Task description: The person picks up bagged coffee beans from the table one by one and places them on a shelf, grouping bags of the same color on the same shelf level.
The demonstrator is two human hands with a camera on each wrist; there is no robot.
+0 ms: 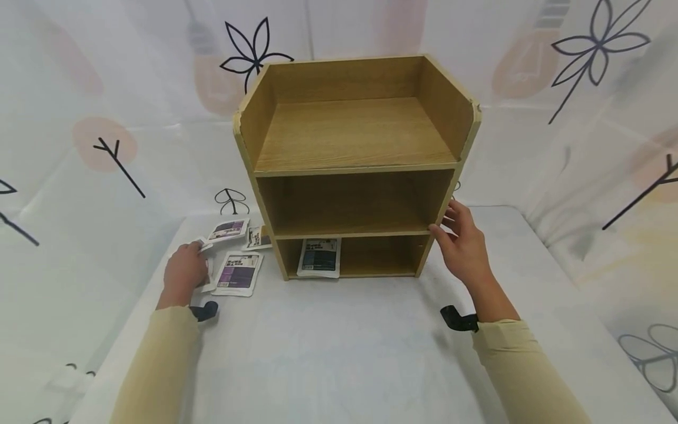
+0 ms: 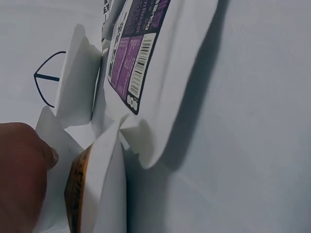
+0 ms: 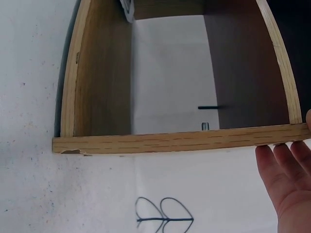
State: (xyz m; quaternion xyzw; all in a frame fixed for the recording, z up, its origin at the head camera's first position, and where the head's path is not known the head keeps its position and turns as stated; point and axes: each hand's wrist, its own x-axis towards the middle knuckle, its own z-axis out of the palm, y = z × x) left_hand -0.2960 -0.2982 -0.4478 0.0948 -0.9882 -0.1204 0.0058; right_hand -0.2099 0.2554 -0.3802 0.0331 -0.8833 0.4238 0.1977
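My left hand is at the left among several flat white packets, its thumb laid against a white packet that it pinches; the other fingers are mostly hidden. Close beside it lies a purple-labelled packet. Behind, another packet lies tilted near the shelf's left side. My right hand grips the right side panel of a wooden shelf unit, thumb at the front edge and fingers along the outer face. A dark-labelled packet leans inside the bottom compartment, toward its left.
The shelf has an upper tray with raised sides and two compartments below. It stands toward the back of a table covered in white. A patterned white sheet hangs behind and at both sides.
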